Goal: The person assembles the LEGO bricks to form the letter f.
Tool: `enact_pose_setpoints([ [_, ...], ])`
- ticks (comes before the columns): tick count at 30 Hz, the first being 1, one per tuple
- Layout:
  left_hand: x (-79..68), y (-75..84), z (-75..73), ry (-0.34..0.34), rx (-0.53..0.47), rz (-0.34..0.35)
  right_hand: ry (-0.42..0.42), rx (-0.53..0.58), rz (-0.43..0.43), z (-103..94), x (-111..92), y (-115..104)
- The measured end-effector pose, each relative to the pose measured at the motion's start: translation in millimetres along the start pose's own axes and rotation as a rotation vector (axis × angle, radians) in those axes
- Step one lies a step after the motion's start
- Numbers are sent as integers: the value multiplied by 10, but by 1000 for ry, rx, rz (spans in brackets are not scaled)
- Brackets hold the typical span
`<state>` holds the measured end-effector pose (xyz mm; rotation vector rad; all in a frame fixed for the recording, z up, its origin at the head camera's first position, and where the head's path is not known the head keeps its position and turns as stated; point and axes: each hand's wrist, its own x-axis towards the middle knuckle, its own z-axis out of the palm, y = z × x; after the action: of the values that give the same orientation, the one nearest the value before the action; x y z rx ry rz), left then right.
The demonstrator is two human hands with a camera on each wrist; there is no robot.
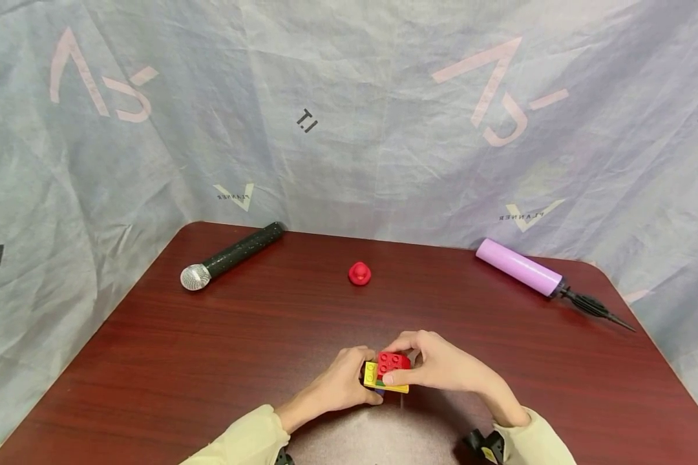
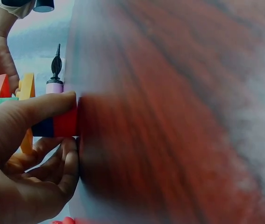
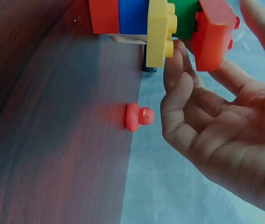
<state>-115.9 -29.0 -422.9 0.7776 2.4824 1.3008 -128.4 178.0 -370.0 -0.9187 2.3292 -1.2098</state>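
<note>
A stack of toy building bricks stands near the table's front edge. From the bottom, the right wrist view shows a red brick [image 3: 105,16], a blue brick [image 3: 133,16], a wide yellow plate [image 3: 156,35], a green brick [image 3: 186,18] and a red top brick [image 3: 211,39]. My left hand [image 1: 343,381] grips the lower part, thumb along the blue and bottom red bricks [image 2: 66,122]. With thumb and index finger, my right hand [image 1: 442,365] holds the red top brick [image 1: 392,365], which looks slightly tilted on the green one. The other right fingers curl beside the yellow plate.
A red rubber duck [image 1: 359,274] sits at the middle back of the table [image 1: 238,336]. At the back left lies a black microphone [image 1: 238,252] with a silver head. A purple hand pump [image 1: 523,268] with a black nozzle lies back right. Grey cloth [image 1: 349,129] hangs behind.
</note>
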Motion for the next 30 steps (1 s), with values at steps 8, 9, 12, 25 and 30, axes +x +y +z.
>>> enact_pose_setpoints([
  [8, 3, 1, -9, -8, -3, -56, 61, -13, 27, 0, 20, 35],
  [9, 0, -3, -12, -8, -16, -58, 66, -10, 31, -7, 25, 38],
  [12, -6, -6, -21, -7, -53, -52, 77, -11, 35, -36, 32, 54],
  [25, -10, 91, 72, 7, -479, -220, 119, -32, 77, -240, 47, 188],
  [30, -10, 98, 86, 43, -510, -235, 123, 22, 90, -273, 89, 283],
])
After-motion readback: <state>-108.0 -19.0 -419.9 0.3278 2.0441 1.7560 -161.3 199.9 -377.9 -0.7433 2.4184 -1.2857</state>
